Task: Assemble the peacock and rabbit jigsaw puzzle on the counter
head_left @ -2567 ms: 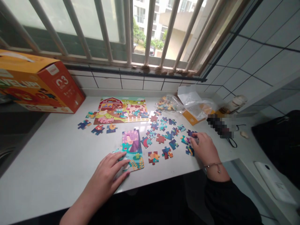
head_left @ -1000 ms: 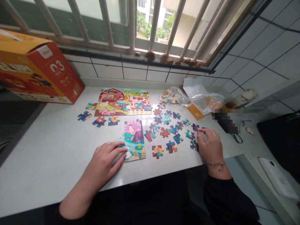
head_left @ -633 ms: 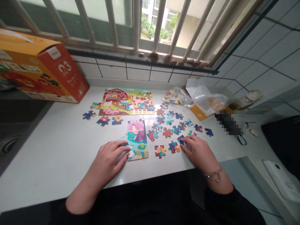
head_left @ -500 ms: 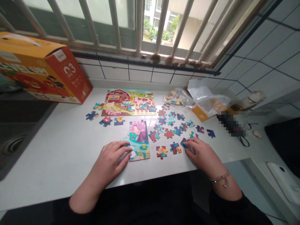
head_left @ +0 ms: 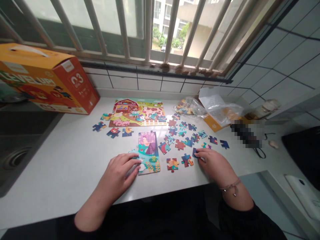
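Observation:
My left hand point(head_left: 122, 170) rests on the counter, fingers stretched out and thumb apart. Its fingertips touch the left edge of a partly joined jigsaw point(head_left: 150, 155) with a purple top and a green and teal pond. Part of a teal area at that edge lies under the fingers. My right hand point(head_left: 212, 163) has its fingertips closed on a dark blue puzzle piece point(head_left: 194, 152), mostly hidden by the fingers. Just left of it lie a blue and brown piece point(head_left: 187, 160) and a brown and orange piece point(head_left: 172, 164). Several loose pieces point(head_left: 180, 144) are scattered beyond.
A farm picture puzzle point(head_left: 137, 111) lies at the back, with several pieces point(head_left: 113, 132) around its lower left. A plastic bag of pieces point(head_left: 188, 107) and an opened box point(head_left: 215, 123) sit back right. A large orange box point(head_left: 50, 78) stands left, beside a sink point(head_left: 20, 156).
The view has tilted slightly, so the scene sits a little lower. My right hand has shifted slightly left with the dark blue piece. My left hand stays at the jigsaw's edge.

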The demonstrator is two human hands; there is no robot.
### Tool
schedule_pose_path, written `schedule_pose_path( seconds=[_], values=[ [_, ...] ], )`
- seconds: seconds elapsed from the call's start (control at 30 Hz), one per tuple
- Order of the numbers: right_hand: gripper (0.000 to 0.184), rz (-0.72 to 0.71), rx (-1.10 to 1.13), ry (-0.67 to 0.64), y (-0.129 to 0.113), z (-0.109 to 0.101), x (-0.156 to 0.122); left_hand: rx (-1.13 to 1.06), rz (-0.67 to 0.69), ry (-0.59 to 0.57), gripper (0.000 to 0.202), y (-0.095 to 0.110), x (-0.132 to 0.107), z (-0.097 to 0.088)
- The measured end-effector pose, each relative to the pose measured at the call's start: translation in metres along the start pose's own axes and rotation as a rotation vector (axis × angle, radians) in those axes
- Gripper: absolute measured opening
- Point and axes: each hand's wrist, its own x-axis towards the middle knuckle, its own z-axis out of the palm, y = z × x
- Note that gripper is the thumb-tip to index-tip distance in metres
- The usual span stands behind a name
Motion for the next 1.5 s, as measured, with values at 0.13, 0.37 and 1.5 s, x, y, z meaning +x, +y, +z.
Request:
schedule_pose_path(
  seconds=[0.13,0.37,1.5],
  values=[
    [0.024,-0.013,0.005,0.061,-0.013,-0.009,0.003,-0.089,0.008,0.102,0.022,0.009,-0.003,-0.005],
    [0.016,-0.154,0.249,0.163,-0.095,-0.019,0.017,-0.694,-0.157,-0.149,0.023,0.109,-0.012,0.009],
    [0.019,-0.368,0.578,0.126,-0.175,0.0,-0.013,-0.283,0.055,-0.389,0.014,0.16,-0.05,0.078]
  ],
)
